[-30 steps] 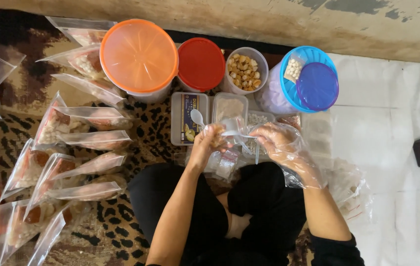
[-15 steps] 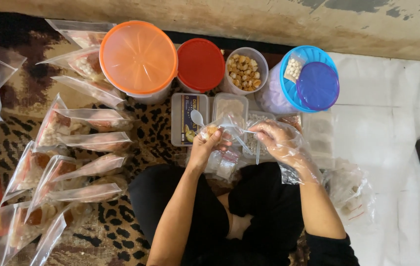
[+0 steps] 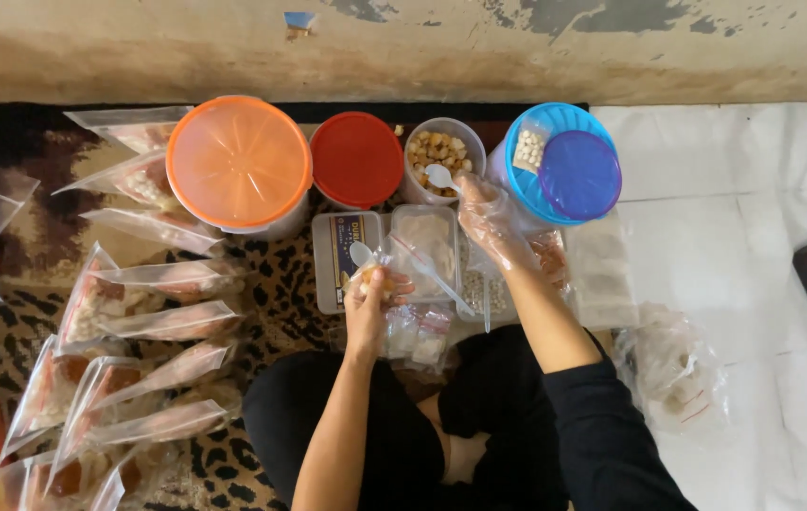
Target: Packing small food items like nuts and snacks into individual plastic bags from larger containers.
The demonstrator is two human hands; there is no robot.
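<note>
Our left hand [image 3: 372, 295] grips a small clear plastic bag [image 3: 386, 274] partly filled; our gloved right hand [image 3: 491, 216] pinches a white spoon [image 3: 440, 176] in the round tub of brown snacks [image 3: 436, 151]. Many filled clear packets [image 3: 153, 322] lie finished.

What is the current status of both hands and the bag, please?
Left hand grips small clear bag, held open. Right hand, in plastic glove, on white spoon in tub of pale nuggets. Nothing blocks the way between tub and bag.
</note>
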